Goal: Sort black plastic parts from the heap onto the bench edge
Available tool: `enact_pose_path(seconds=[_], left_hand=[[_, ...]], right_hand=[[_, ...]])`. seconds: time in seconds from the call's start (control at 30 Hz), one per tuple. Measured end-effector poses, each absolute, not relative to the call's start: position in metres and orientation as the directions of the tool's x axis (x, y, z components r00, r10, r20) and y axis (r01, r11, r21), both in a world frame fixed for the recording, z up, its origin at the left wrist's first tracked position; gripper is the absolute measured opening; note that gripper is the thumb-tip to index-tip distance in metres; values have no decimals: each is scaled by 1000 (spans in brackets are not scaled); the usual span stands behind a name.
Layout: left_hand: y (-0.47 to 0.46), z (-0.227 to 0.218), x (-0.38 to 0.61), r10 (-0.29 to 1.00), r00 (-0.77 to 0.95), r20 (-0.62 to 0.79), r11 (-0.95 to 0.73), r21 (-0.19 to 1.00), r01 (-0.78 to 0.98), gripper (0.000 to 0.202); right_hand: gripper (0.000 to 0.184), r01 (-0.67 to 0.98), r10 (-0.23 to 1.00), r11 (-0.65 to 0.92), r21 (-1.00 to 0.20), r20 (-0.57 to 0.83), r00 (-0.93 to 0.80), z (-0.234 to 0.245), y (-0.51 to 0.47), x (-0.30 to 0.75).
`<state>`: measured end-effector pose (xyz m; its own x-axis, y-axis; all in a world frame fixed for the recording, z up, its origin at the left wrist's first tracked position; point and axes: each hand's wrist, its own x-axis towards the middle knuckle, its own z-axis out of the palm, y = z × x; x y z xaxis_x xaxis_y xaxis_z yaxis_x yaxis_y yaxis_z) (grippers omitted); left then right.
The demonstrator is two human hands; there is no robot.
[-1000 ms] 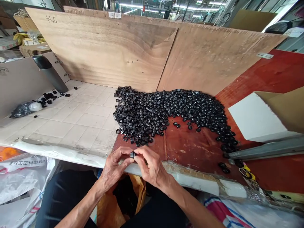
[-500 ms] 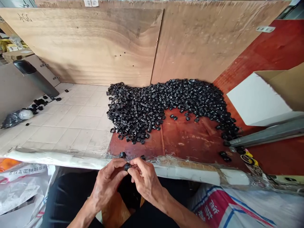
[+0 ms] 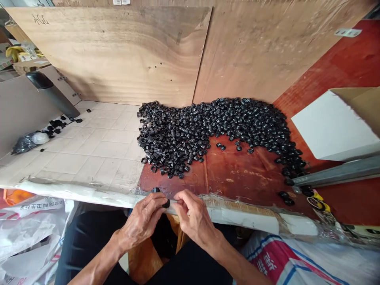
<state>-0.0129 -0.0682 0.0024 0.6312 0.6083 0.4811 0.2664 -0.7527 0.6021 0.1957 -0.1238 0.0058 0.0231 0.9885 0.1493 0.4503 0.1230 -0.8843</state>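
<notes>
Left hand [image 3: 145, 219] pinches one black ring [image 3: 166, 204] at desk [image 3: 237, 174] edge; right hand [image 3: 194, 215] narrow beside it, grip unclear. Large heap [image 3: 208, 126] at 12 o'clock lies unhandled.

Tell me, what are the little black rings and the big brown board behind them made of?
The little black rings, and the ring pinched by the left hand, look like moulded plastic or maybe rubber: all alike, smooth, slightly shiny. The big brown board looks like plywood, bare and matte, with wavy wood grain showing.
</notes>
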Motion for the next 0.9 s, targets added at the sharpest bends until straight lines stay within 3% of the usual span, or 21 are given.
enact_pose_path(seconds=[0.1,0.2,0.27,0.37,0.47,0.57,0.67,0.8,0.9], left_hand=[[-56,4,-7,593,655,469,-786,514,344,31],[-48,9,-4,595,677,434,-795,446,412,26],[-43,11,-2,608,668,428,-786,441,433,19],[-30,8,4,715,530,456,-700,473,535,5],[-9,-4,12,808,390,442,-587,546,597,14],[8,-16,16,810,426,403,-587,566,580,28],[16,-21,15,801,450,395,-598,564,569,29],[13,-19,13,826,434,361,-561,606,564,27],[9,-16,11,893,363,268,-430,750,504,24]], right_hand=[[31,640,949,299,-708,289,-124,-2,-112,212],[24,677,940,340,-653,256,-225,-13,-101,222],[18,698,945,323,-639,257,-202,-21,-96,225],[13,679,943,309,-666,304,-131,-25,-88,229],[13,608,938,324,-725,332,-104,-17,-74,230],[13,583,935,355,-731,292,-203,-4,-58,227],[14,643,925,374,-668,217,-311,6,-42,221],[8,691,942,335,-641,225,-248,3,-23,218],[6,589,945,324,-741,286,-160,-8,-15,220]])
